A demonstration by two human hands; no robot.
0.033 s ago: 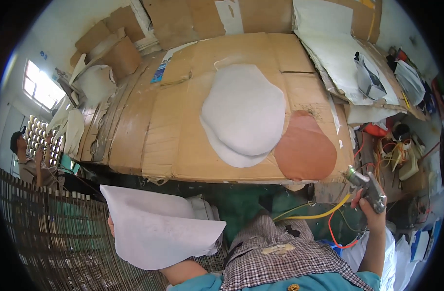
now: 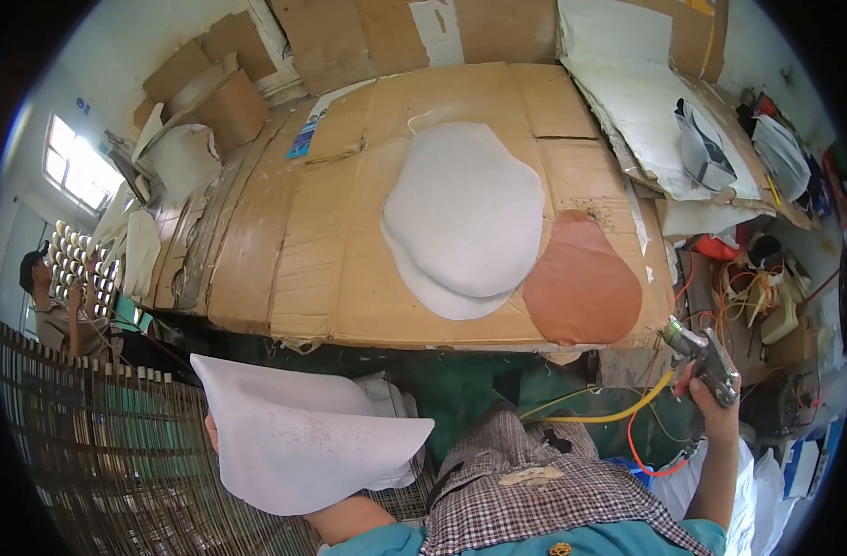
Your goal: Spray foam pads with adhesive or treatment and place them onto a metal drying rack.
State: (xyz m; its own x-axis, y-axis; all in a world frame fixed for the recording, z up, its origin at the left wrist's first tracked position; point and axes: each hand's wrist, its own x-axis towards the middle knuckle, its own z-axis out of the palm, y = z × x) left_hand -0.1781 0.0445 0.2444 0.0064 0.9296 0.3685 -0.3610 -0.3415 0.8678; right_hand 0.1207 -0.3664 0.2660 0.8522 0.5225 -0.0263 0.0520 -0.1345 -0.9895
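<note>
Hands: right hand (image 2: pixel 712 397) at 4 o'clock, fingers closed around the handle of a metal spray gun (image 2: pixel 710 363), nozzle pointing toward the table; left hand (image 2: pixel 212 433) at 8 o'clock, mostly hidden behind a white sheet (image 2: pixel 317 454), its fingers at the sheet's outer edge, so how far it is closed I cannot tell. Sheet lies at 7 o'clock over the left forearm, curved, top side folded over, near corner toward 4 o'clock of itself. Yellow hose (image 2: pixel 608 412) runs at 4 o'clock, just below the gun. Cardboard-covered table (image 2: pixel 312 250) fills the middle; on it, overlapping white pieces (image 2: pixel 465 208) at 1 o'clock and a reddish-brown piece (image 2: pixel 585 283) at 3 o'clock, edges meeting or nearly so. Slatted rack (image 2: pixel 118 445) stands at 8 o'clock; co-worker (image 2: pixel 62 324) at 9 o'clock, well apart, beside a panel of round pale items (image 2: pixel 71 264).
</note>
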